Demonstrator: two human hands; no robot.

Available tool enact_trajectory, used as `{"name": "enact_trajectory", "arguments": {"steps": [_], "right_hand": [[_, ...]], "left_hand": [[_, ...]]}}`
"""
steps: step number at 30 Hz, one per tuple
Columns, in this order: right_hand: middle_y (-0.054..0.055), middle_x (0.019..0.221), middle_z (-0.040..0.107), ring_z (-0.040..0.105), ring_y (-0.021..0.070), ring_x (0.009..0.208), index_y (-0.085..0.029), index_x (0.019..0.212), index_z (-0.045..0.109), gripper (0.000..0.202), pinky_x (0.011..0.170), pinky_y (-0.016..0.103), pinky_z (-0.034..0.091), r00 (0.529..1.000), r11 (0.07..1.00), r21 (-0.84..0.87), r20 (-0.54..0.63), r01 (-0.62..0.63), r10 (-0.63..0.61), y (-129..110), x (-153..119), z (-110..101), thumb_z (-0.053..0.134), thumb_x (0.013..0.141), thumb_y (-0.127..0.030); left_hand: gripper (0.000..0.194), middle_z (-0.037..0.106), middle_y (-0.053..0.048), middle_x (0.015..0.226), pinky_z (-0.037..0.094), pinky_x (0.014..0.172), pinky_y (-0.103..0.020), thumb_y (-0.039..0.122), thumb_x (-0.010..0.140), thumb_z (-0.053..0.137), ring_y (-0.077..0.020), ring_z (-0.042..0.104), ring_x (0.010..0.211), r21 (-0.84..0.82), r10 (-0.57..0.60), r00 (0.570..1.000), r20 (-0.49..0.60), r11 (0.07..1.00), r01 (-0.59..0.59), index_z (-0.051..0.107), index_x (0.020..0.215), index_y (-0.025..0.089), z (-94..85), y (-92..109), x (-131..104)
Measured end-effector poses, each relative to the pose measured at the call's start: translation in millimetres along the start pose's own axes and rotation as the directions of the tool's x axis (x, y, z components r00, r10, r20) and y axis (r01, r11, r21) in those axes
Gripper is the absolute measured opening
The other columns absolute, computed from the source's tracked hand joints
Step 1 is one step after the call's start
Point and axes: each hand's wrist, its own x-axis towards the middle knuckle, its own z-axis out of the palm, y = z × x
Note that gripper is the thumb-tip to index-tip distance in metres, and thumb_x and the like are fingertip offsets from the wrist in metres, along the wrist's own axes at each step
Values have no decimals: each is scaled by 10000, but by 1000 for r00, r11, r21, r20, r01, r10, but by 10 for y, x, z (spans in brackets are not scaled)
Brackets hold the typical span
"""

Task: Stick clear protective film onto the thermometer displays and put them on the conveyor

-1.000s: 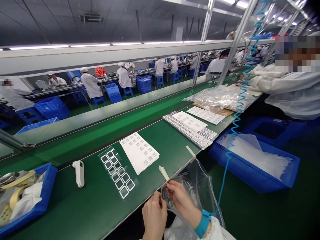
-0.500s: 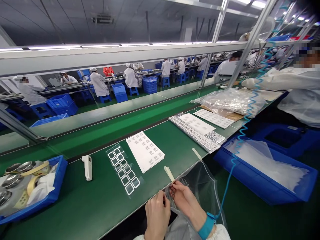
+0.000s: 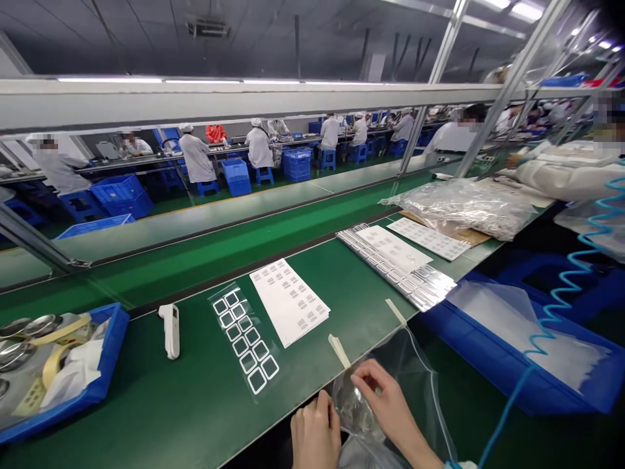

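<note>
A clear plastic bag (image 3: 410, 371) hangs from the table's front edge, held by two strips of tape. At its left side, my left hand (image 3: 316, 430) has curled fingers by the bag's rim; what they grip, if anything, is hidden. My right hand (image 3: 385, 397) is over the bag opening, thumb and forefinger brought together, with nothing I can make out between them. On the green table (image 3: 195, 397) lie a clear sheet of black, white-rimmed square frames (image 3: 244, 339) and a white printed sheet stack (image 3: 290, 299).
A white handheld device (image 3: 170, 331) lies left of the sheets. At far left is a blue tray (image 3: 114, 345) with tape rolls. More sheets (image 3: 395, 260) lie to the right, beside a plastic heap (image 3: 459, 205). A blue bin (image 3: 517, 365) stands below, near a coiled blue cord (image 3: 576, 260). A co-worker's sleeve (image 3: 561, 170) is beyond.
My right hand has moved right and slightly away from my left hand, over the bag. The blue cord has swung right. The view has shifted slightly.
</note>
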Motion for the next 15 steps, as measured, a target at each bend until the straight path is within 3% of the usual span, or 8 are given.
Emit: {"name": "enact_trajectory", "arguments": {"steps": [2, 4, 9, 12, 15], "right_hand": [[54, 888, 534, 506, 227, 865, -213, 814, 548, 197, 753, 336, 397, 968, 919, -318, -11, 233, -250, -25, 65, -114, 502, 914, -376], [61, 939, 524, 484, 232, 890, -214, 872, 523, 96, 766, 352, 378, 917, 764, -520, 111, 381, -382, -82, 171, -203, 500, 925, -290], [18, 814, 482, 431, 197, 747, -205, 759, 432, 185, 671, 326, 313, 803, 467, -656, 446, 593, -395, -296, 456, -262, 562, 891, -205], [18, 830, 490, 443, 198, 745, -209, 756, 430, 187, 658, 317, 305, 767, 411, -648, 516, 641, -382, -339, 540, -235, 591, 837, -164], [38, 894, 526, 487, 225, 809, -214, 822, 471, 150, 706, 332, 342, 753, 405, -636, 529, 657, -391, -233, 583, -219, 584, 788, -120]], "left_hand": [[198, 685, -10, 693, 377, 558, -254, 107, 842, 478, -187, 669, 649, 15, 24, 999, 23, 1000, -25, 620, 778, 228, 4, -14, 16], [209, 682, -9, 698, 377, 559, -255, 112, 851, 477, -190, 665, 644, 27, 22, 1000, 22, 999, -22, 618, 761, 236, 16, -18, 22], [215, 687, -17, 724, 387, 573, -261, 144, 870, 461, -195, 670, 670, 1, -11, 999, 53, 1000, 11, 631, 789, 249, 78, -25, -4], [196, 704, -20, 759, 416, 602, -278, 182, 863, 478, -219, 676, 700, -26, -45, 994, 102, 999, 48, 655, 838, 263, 126, -16, -50], [115, 721, -29, 800, 457, 661, -318, 247, 786, 596, -267, 679, 758, -54, -105, 984, 142, 992, 113, 680, 863, 263, 122, 3, -102]]}}
